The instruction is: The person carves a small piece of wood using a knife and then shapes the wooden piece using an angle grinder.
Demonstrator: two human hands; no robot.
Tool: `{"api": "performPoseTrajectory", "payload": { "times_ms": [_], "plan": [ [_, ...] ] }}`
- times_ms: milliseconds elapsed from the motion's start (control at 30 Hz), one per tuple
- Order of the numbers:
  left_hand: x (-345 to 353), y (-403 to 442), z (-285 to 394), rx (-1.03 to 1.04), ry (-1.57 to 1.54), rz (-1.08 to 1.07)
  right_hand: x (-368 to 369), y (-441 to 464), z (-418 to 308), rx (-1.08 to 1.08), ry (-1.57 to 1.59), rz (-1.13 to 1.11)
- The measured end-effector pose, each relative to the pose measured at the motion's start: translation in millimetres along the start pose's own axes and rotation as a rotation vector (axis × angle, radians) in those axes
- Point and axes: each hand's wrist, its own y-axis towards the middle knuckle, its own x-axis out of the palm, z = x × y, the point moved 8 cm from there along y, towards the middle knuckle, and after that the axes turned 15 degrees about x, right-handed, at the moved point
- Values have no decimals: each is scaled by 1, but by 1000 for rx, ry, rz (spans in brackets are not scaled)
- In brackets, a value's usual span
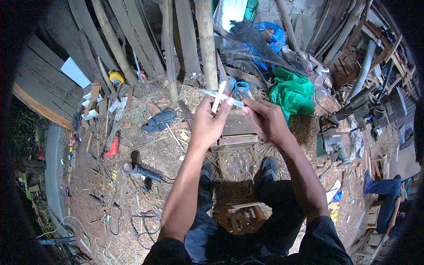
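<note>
Both of my hands are raised in front of me over a low wooden block. My left hand [208, 121] is closed around a thin pale wooden stick [216, 105], which points up and away. Crossing that stick is a slim, whitish, translucent piece [237, 103], like a tube or a pen; its exact kind is unclear. The fingers of my right hand [266, 118] pinch its right end. Just beyond my hands lies a tool with a blue handle [241, 86], partly hidden.
An angle grinder [149, 173] and a red power tool [113, 145] lie on the straw-strewn ground to the left. A green plastic bag [291, 92] sits at the right, near a bench machine [338, 148]. Boards [132, 35] lean behind. Another person's leg [382, 186] shows far right.
</note>
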Motion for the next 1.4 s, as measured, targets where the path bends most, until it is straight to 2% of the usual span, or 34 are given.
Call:
{"api": "performPoseTrajectory", "payload": {
  "times_ms": [100,233,333,467,567,667,767,800,833,900,1000,1067,1167,1267,1367,1400],
  "plan": [
    [10,-2,-11,-45,-219,-107,2,2,1,2,11,-24],
    [13,-3,-13,-7,-224,-219,4,5,3,-31,56,-127],
    [14,-4,-5,-13,-240,-239,2,4,3,-105,74,-109],
    [12,-5,-15,83,-138,-184,2,5,5,-66,12,-86],
    [6,-4,-12,-33,109,-157,-2,4,1,-9,-75,-39],
    [5,-4,-14,77,146,-17,-3,4,1,2,-64,34],
    [6,-1,8,62,163,88,-5,4,5,35,-20,126],
    [9,-1,5,12,173,47,-7,4,5,9,-6,160],
    [10,0,2,24,155,41,-9,4,4,-18,7,195],
    [13,0,-9,48,117,34,-7,5,20,140,149,129],
    [13,-5,-48,-331,-297,24,-10,8,43,348,416,113],
    [13,-2,-60,-308,-384,58,-13,11,51,406,562,178],
    [11,-3,-58,-293,-460,113,-8,13,57,376,542,217],
    [10,-2,-52,-273,-515,199,6,10,71,502,576,145],
    [10,-3,-50,-272,-538,181,12,7,68,551,597,143],
    [10,-3,-49,-277,-535,191,11,12,61,388,531,200]
  ]
}}
